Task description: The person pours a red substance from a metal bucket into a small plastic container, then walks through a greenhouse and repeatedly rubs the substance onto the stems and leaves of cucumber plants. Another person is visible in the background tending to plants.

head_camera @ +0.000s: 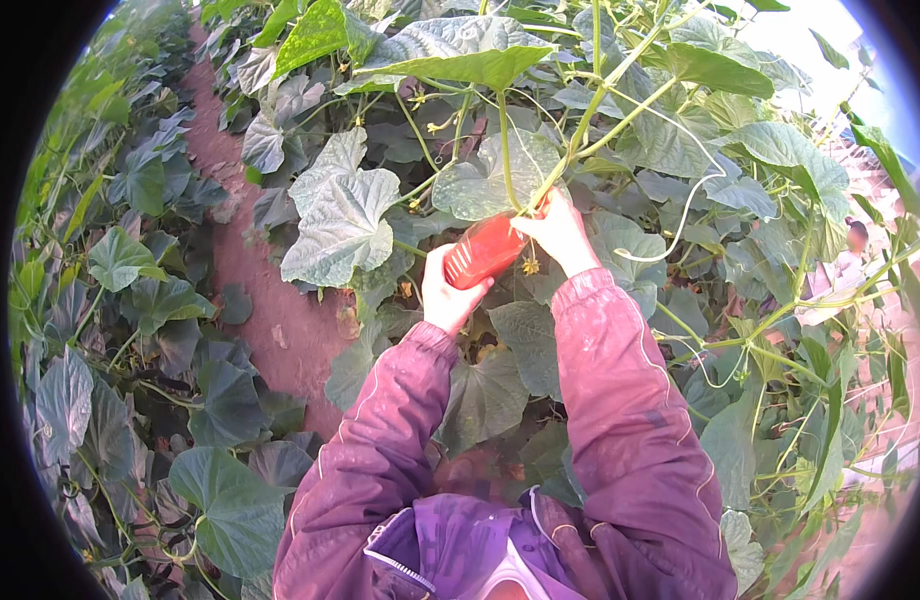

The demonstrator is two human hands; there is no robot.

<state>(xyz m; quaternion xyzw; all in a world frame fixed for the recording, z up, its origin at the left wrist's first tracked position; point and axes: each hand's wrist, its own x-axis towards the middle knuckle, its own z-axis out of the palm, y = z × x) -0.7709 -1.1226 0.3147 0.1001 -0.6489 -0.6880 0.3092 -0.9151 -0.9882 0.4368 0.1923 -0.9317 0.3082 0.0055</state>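
Ahead of me, my left hand (450,291) is closed around the lower end of a red, ribbed plastic bottle (484,251), which tilts up to the right. My right hand (556,231) is at the bottle's upper end, with thumb and fingers closed around a green vine stem (550,184) there. The tip of the stem and the bottle's mouth are hidden by the fingers. A small yellow flower (531,265) hangs just below the bottle. A broad leaf (497,174) spreads behind it.
Dense cucumber-like vines surround my hands, with large leaves (343,225) at left and a curling tendril (688,202) at right. A reddish dirt path (280,322) runs along the left. Another person (846,259) is at the far right, beyond the vines.
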